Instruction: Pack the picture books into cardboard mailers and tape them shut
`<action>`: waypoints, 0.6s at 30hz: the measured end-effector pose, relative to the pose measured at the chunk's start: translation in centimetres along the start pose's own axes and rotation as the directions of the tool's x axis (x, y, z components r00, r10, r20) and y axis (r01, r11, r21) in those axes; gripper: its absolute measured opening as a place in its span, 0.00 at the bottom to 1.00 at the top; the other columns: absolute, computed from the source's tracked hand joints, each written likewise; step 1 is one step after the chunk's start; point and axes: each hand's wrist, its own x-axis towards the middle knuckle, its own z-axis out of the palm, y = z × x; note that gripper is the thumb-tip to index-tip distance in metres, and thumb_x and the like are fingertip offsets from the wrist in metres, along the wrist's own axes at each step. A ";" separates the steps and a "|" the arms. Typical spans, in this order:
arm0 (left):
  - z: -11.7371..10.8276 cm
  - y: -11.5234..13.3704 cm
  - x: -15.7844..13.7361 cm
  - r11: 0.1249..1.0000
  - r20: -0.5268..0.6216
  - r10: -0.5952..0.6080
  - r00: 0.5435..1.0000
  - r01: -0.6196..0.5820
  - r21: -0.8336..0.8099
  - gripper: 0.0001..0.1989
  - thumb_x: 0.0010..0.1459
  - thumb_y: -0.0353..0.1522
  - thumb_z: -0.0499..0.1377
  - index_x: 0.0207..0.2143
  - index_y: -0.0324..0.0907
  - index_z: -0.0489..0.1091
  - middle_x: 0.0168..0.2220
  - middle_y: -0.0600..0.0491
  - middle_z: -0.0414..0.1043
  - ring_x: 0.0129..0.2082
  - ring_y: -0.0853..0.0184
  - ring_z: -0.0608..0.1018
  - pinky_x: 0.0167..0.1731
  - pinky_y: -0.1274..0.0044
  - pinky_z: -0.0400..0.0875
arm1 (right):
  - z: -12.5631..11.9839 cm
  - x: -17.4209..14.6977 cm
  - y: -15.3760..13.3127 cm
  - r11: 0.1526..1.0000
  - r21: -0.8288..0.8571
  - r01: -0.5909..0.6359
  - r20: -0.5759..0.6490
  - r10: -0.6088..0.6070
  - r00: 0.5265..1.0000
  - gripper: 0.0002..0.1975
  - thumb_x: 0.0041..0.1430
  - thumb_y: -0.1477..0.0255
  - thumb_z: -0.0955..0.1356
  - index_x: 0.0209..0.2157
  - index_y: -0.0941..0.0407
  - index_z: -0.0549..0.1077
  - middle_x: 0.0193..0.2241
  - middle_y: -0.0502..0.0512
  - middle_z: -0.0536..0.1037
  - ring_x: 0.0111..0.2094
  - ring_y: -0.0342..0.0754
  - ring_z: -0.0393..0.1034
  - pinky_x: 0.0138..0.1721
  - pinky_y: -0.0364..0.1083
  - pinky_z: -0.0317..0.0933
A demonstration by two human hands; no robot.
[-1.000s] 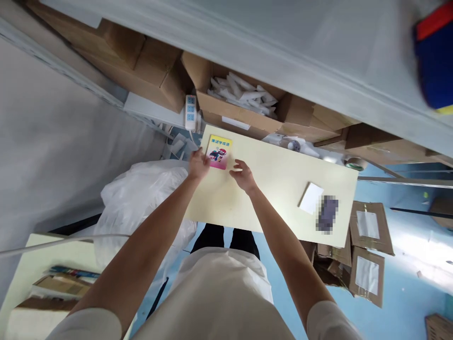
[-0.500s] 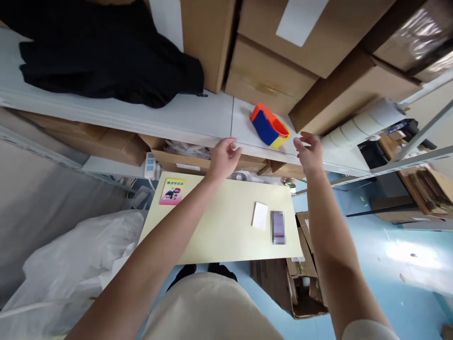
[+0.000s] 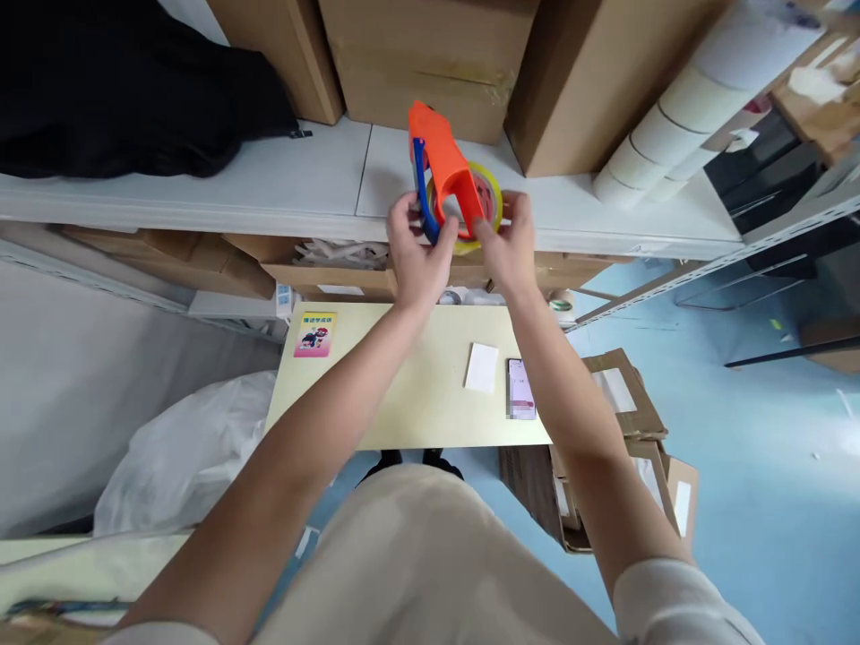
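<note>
An orange and blue tape dispenser (image 3: 440,157) with a roll of yellow tape (image 3: 495,193) in it is held up in front of the shelf edge. My left hand (image 3: 417,255) is closed around its blue side, with the thumb at the lower end. On the other side, my right hand (image 3: 509,237) grips the tape roll and the orange handle with thumb and fingers. Parts of the fingers are hidden behind the dispenser.
The white shelf (image 3: 315,179) carries a black garment (image 3: 134,90), cardboard boxes (image 3: 430,81) and white rolls (image 3: 699,107). Below stands a pale yellow table (image 3: 403,403) with a booklet (image 3: 314,335), a white card (image 3: 481,367) and a phone (image 3: 520,390). Opened cartons (image 3: 624,394) lie on the floor at right.
Both hands have come together on the tape dispenser, which lay on the shelf between them. It has been lifted and turned, showing the tape roll. The view has shifted too.
</note>
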 end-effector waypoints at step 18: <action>-6.0 -10.3 -31.2 0.653 0.351 -0.757 0.551 0.639 0.405 0.21 0.47 0.26 0.63 0.45 0.40 0.65 0.43 0.47 0.74 0.41 0.64 0.78 0.46 0.68 0.72 | 1.7 -37.1 6.8 0.705 -0.247 -0.665 0.280 0.709 0.648 0.28 0.54 0.71 0.68 0.57 0.56 0.62 0.49 0.64 0.69 0.41 0.53 0.74 0.44 0.53 0.69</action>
